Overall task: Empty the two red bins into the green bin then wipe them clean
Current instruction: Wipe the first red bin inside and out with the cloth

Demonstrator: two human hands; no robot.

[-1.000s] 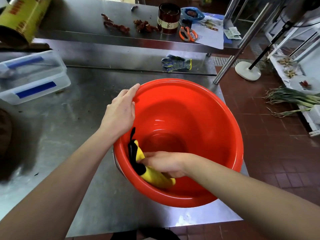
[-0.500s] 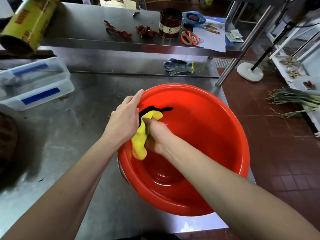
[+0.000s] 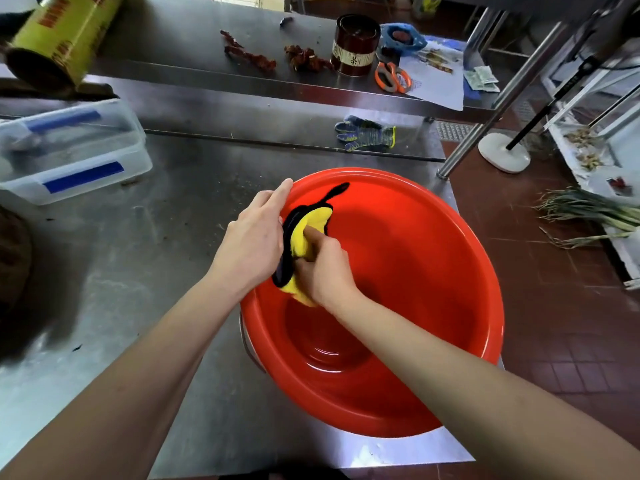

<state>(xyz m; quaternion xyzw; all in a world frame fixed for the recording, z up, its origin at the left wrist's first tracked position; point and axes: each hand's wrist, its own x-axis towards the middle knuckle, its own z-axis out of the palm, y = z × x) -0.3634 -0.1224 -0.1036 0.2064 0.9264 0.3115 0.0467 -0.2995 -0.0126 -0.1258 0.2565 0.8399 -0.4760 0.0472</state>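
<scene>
Your right hand (image 3: 325, 268) grips the soft yellow cloth (image 3: 304, 233) against the inner wall of the red bin (image 3: 433, 271) on the steel table (image 3: 173, 237), while your left hand (image 3: 252, 244), fingers nearly straight, steadies the rim, probably the best hold on such light, slippery plastic.

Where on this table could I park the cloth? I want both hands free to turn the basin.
Bare steel lies left of the red bin, between it and the clear lidded box, and in front under the left forearm. The back shelf is crowded with a tin, scissors and dried chillies.
</scene>
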